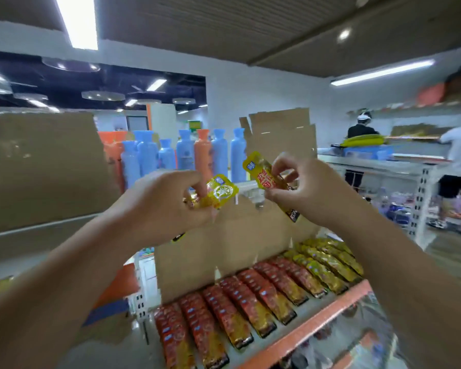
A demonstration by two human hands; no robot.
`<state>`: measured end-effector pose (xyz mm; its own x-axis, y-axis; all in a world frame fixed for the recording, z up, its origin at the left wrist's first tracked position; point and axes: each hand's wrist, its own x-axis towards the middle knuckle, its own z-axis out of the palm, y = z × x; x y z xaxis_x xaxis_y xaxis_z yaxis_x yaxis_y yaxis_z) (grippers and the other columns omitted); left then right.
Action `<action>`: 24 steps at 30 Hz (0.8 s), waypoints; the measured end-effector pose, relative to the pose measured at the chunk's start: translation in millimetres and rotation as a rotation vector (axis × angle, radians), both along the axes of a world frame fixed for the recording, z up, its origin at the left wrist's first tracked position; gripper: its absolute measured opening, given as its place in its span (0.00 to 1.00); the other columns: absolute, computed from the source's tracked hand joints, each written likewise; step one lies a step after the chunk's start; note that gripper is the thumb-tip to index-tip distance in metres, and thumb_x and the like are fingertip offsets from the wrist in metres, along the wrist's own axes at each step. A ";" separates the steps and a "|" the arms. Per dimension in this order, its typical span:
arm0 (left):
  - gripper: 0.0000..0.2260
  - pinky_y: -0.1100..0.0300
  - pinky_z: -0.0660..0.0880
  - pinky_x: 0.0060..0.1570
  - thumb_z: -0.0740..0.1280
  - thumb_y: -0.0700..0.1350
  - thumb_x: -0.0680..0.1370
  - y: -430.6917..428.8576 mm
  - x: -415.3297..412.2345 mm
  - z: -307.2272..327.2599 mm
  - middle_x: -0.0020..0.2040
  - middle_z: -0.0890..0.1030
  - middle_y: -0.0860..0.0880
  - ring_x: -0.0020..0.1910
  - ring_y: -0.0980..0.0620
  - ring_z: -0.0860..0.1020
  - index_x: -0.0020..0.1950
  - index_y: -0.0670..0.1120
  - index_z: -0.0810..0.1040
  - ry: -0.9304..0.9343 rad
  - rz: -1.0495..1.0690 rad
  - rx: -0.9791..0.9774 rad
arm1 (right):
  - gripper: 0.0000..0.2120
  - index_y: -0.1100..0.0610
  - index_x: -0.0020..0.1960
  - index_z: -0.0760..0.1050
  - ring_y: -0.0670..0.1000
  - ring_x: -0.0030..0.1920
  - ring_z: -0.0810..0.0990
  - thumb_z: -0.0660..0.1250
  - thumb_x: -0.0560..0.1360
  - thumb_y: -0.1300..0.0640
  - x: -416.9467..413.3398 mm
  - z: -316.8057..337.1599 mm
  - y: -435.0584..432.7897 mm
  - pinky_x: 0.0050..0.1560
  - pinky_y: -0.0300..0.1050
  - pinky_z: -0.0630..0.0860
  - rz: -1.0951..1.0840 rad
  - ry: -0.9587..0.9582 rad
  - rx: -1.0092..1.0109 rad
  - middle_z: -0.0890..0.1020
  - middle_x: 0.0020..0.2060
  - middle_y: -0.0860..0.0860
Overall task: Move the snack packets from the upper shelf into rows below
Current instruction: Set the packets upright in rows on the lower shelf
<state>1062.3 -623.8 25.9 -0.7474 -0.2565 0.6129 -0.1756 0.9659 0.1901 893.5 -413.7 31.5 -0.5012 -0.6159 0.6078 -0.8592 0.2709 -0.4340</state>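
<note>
Holding one packet per hand, level with upper shelf. Left grip [165, 201] pinches yellow packet [220, 193] by one end. Right grip [298, 193] pinches red-and-yellow packet [266, 179], tilted. Both well above lower shelf [317, 323], cardboard box [224, 249] between.

Risks:
- Fingertip pinch on slick foil may slip. A dropped packet could knock red rows [237, 302] askew.
- Packets could be sorted into the wrong colour, away from yellow rows [328, 262].

The yellow packet [264, 177] shows "KON" on its dark end
</note>
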 end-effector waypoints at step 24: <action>0.13 0.54 0.77 0.47 0.76 0.61 0.71 170.3 -344.9 -124.4 0.43 0.79 0.57 0.44 0.58 0.77 0.49 0.58 0.78 0.043 -0.390 0.253 | 0.11 0.48 0.46 0.75 0.40 0.49 0.77 0.76 0.72 0.47 -247.2 -104.4 205.1 0.44 0.37 0.68 -0.362 -0.099 0.028 0.79 0.46 0.41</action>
<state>717.4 -453.5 -98.5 -0.7928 -0.1068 0.6001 0.2048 0.8806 0.4273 646.3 -208.6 -72.9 -0.7448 -0.4038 0.5312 -0.6601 0.5621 -0.4984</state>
